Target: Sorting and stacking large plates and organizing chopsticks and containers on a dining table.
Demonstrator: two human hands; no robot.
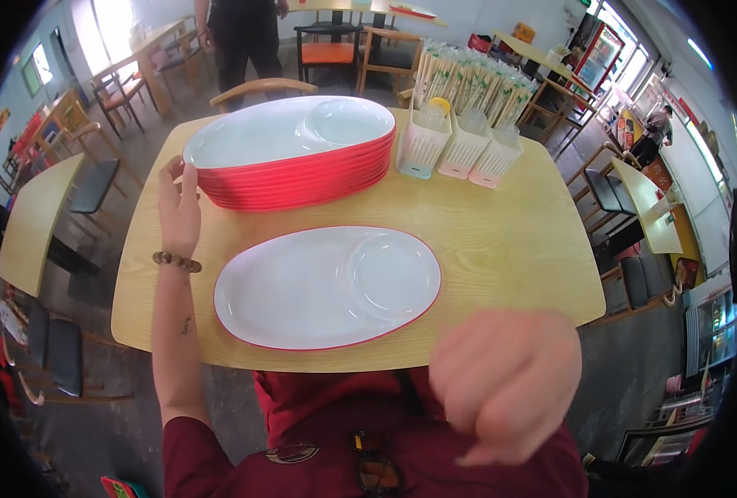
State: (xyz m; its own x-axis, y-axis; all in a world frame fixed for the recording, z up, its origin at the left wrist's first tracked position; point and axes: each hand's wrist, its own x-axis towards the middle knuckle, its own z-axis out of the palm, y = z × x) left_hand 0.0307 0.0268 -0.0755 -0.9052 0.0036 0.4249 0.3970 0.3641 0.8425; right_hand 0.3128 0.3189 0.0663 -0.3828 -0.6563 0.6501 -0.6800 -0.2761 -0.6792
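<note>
A stack of oval plates, white inside with red outer sides, sits on the far left half of the wooden table. My left hand touches the stack's left end, its fingers stretched along the rim; the wrist wears a beaded bracelet. Nearer to me lies a single oval plate, white with a thin red rim and a round section at its right. My right hand, slightly blurred, is raised close to the camera at the table's front right edge. Its fingers are curled closed, and nothing shows in them.
Three slotted plastic holders stand at the table's far right, with many wrapped chopsticks in and behind them. A wooden chair is behind the table. Other tables and chairs surround it. One person stands beyond, another farther right.
</note>
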